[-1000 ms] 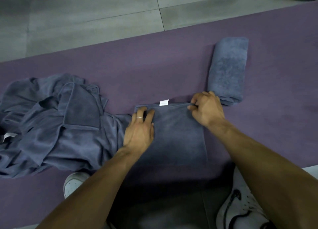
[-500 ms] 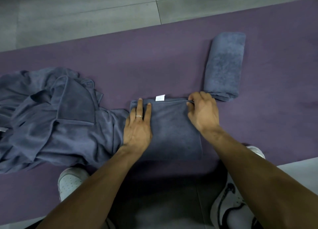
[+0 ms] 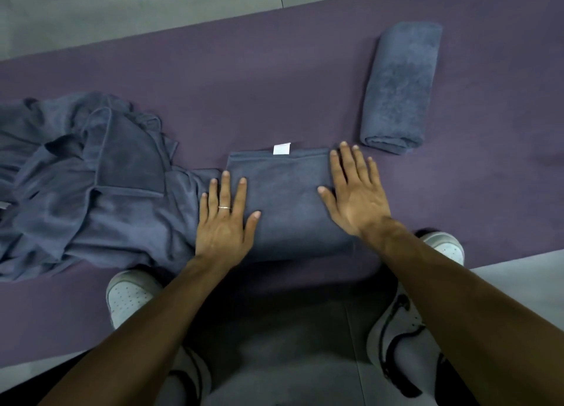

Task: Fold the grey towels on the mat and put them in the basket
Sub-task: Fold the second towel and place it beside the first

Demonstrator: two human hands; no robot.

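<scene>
A half-folded grey towel (image 3: pixel 290 204) is laid flat on the purple mat (image 3: pixel 244 85), directly ahead of the person's shoes, with its white label (image 3: pixel 281 148) at the far edge. The left hand (image 3: pixel 224 222) is pressed flat on the towel's left border, partly over the edge of the unfolded towel pile (image 3: pixel 85 186) that adjoins it. The right hand (image 3: pixel 355 192) is spread flat on the right border. Nothing is pinched or held by either grip: all fingers are extended, palms down, and the cloth is only being pressed.

The folded piece is seen as slightly longer front to back than across, its near edge closest to the wrists and its hemmed far edge beyond the fingertips. It lies squarely between the two hands, so neither is favoured for the next fold. A finished rolled towel (image 3: pixel 399 88) is set well off to the far right, its long axis running away from the person; the right hand is clearly the nearer one to it. The basket is not in view, so its direction cannot be told.
</scene>
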